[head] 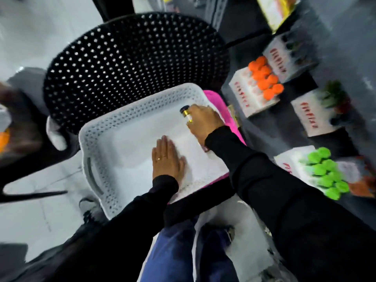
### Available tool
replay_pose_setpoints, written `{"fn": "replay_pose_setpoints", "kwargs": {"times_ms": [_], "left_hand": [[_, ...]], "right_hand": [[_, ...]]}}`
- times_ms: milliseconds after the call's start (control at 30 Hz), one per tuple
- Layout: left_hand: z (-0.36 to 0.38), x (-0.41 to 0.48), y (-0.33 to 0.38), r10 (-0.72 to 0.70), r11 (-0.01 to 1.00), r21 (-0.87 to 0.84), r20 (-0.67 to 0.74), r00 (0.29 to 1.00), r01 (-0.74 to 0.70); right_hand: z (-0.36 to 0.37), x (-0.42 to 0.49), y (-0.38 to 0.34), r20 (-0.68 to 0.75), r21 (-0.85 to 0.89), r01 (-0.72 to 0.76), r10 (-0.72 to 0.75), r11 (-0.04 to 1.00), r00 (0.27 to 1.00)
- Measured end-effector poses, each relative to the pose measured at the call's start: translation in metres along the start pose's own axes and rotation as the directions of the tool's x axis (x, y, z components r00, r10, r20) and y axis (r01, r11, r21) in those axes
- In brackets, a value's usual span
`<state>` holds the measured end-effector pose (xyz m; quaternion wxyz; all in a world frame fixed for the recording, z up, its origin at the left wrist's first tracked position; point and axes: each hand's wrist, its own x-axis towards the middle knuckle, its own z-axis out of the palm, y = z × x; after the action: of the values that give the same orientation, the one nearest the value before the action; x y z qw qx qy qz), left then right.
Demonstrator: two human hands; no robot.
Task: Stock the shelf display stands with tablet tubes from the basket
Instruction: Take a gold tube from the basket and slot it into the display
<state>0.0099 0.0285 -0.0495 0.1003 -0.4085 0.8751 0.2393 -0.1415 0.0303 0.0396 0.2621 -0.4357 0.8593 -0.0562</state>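
the right hand [203, 123] is closed around a tablet tube [186, 113] with a dark cap, over the far right corner of the white basket [97, 151]. the left hand [167, 159] lies flat and spread inside the basket. the basket sits on a black chair [130, 64], and on the shelf [341, 47] to the right are display stands with orange caps [264, 79] and green caps [325, 171].

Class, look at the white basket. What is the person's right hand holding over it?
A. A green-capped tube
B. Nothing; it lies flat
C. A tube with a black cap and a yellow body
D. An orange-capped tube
C: the right hand grips a tube with a black cap and yellow body above the white basket, while the left hand lies flat inside.
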Motion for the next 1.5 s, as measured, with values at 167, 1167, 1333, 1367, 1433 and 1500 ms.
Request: {"fn": "replay_pose_setpoints", "kwargs": {"times_ms": [167, 1167, 1333, 1367, 1433, 1500], "left_hand": [[0.015, 0.004, -0.006, -0.008, 0.995, 0.097, -0.005, 1.0, 0.008], [-0.059, 0.01, 0.172, 0.536, 0.833, -0.026, -0.208, 0.818, -0.553], [-0.089, -0.009, 0.269, 0.739, 0.615, 0.007, -0.354, 0.573, -0.789], [-0.092, -0.014, 0.285, 0.76, 0.593, 0.026, -0.348, 0.549, -0.805], [-0.092, -0.022, 0.31, 0.785, 0.574, 0.054, -0.318, 0.531, -0.817], [-0.089, -0.031, 0.328, 0.785, 0.602, 0.075, -0.237, 0.572, -0.795]], "right_hand": [[0.023, 0.033, -0.014, -0.021, -0.124, -0.056, 0.054, 0.991, 0.998], [-0.195, -0.195, 0.089, -0.293, 0.412, -0.174, 0.311, 0.895, 0.904], [-0.246, -0.283, 0.107, -0.297, 0.503, -0.212, 0.398, 0.838, 0.868], [-0.253, -0.299, 0.108, -0.316, 0.495, -0.231, 0.421, 0.838, 0.85], [-0.264, -0.324, 0.108, -0.393, 0.432, -0.279, 0.458, 0.858, 0.798], [-0.271, -0.343, 0.109, -0.465, 0.334, -0.359, 0.484, 0.872, 0.742]]}}
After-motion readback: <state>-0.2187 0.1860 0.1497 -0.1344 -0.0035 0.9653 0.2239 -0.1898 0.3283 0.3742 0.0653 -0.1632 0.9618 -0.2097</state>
